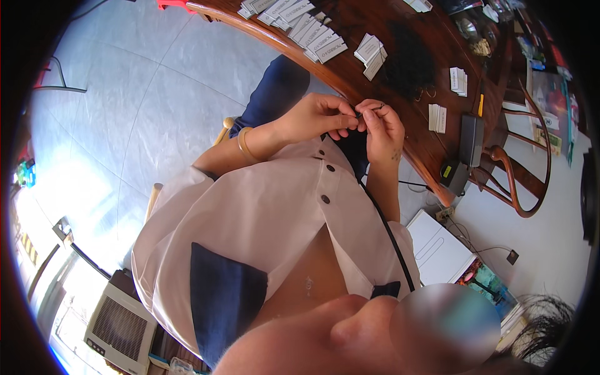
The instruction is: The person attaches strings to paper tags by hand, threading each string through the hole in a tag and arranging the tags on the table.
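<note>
Black and tiny, needing gentle pinching. Holding a small dark piece (358, 115) between the fingertips of the left hand (324, 114) and the right hand (382, 132), near the edge of the wooden table (369, 22). Clamping on it from both sides, thumbs against fingers; not showing clearly enough for telling its kind. For doing this well, probably needing light squeezing, slow turning and both hands working close together. Maybe risking a drop or a snap when pulling too hard. Looking farther out, finding a fuzzy black heap (409, 62) on the table, with white cards (371, 57) in little stacks around. Beyond those, spotting a dark box (470, 139) and a yellow stick (481, 105).
</note>
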`<act>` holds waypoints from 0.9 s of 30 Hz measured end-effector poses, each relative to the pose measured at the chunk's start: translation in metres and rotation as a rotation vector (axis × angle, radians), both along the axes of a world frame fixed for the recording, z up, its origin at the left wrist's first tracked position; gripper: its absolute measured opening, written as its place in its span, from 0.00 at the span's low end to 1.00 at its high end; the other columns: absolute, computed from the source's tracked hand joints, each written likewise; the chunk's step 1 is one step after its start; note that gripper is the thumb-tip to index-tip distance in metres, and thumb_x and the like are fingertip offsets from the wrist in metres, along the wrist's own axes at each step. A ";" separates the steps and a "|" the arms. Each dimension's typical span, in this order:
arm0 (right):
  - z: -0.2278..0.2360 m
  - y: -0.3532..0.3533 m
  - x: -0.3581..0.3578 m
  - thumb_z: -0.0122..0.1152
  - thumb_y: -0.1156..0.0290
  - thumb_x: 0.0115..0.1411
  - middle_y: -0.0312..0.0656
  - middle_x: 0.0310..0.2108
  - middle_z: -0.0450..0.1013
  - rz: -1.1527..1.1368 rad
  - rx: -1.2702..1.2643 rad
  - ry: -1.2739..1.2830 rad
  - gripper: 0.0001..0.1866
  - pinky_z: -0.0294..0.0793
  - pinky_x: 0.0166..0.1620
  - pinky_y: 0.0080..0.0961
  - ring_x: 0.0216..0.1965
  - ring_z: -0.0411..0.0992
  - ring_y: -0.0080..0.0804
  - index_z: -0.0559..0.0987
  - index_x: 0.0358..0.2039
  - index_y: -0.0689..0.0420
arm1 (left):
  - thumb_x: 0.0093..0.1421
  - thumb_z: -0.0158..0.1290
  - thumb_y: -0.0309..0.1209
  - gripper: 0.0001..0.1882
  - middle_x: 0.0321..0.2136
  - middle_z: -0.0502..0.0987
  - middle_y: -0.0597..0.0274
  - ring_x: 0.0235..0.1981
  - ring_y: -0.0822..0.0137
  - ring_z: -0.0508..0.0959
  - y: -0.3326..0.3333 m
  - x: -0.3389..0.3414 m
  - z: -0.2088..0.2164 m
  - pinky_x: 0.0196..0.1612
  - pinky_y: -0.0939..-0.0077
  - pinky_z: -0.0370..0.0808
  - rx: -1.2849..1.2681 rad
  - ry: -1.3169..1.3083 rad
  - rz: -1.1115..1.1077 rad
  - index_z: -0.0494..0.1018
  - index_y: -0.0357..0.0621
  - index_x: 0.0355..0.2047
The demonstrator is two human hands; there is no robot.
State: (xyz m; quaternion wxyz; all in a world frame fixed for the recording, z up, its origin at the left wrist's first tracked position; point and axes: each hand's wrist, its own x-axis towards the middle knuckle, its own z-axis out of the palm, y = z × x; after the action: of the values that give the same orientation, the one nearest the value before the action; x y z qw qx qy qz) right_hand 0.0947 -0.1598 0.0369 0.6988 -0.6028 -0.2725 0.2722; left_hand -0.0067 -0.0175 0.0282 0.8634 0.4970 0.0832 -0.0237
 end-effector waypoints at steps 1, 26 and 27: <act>0.000 0.001 -0.001 0.53 0.79 0.56 0.41 0.34 0.70 -0.002 0.013 0.025 0.02 0.64 0.29 0.14 0.26 0.64 0.19 0.73 0.28 0.65 | 0.58 0.52 0.28 0.08 0.30 0.76 0.63 0.28 0.76 0.76 0.002 -0.001 -0.001 0.30 0.86 0.74 0.001 0.001 0.002 0.73 0.37 0.35; -0.011 -0.028 0.008 0.53 0.85 0.54 0.43 0.39 0.68 -0.200 -0.123 -0.462 0.17 0.70 0.33 0.16 0.27 0.67 0.19 0.68 0.45 0.63 | 0.43 0.60 0.38 0.17 0.50 0.66 0.66 0.55 0.60 0.62 0.059 0.058 -0.007 0.53 0.37 0.54 1.940 -0.180 0.756 0.75 0.62 0.37; -0.009 -0.030 0.007 0.54 0.84 0.53 0.43 0.38 0.68 -0.218 -0.129 -0.392 0.17 0.69 0.35 0.17 0.27 0.67 0.20 0.68 0.45 0.63 | 0.43 0.60 0.38 0.17 0.50 0.66 0.66 0.55 0.60 0.62 0.063 0.059 -0.004 0.53 0.37 0.54 1.941 -0.179 0.756 0.75 0.62 0.37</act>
State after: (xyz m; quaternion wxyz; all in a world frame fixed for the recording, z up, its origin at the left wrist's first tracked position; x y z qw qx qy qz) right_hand 0.1012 -0.1894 0.0279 0.6179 -0.7133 -0.3183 0.0895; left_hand 0.0524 0.0455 0.0239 0.0473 0.9184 0.1524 0.3620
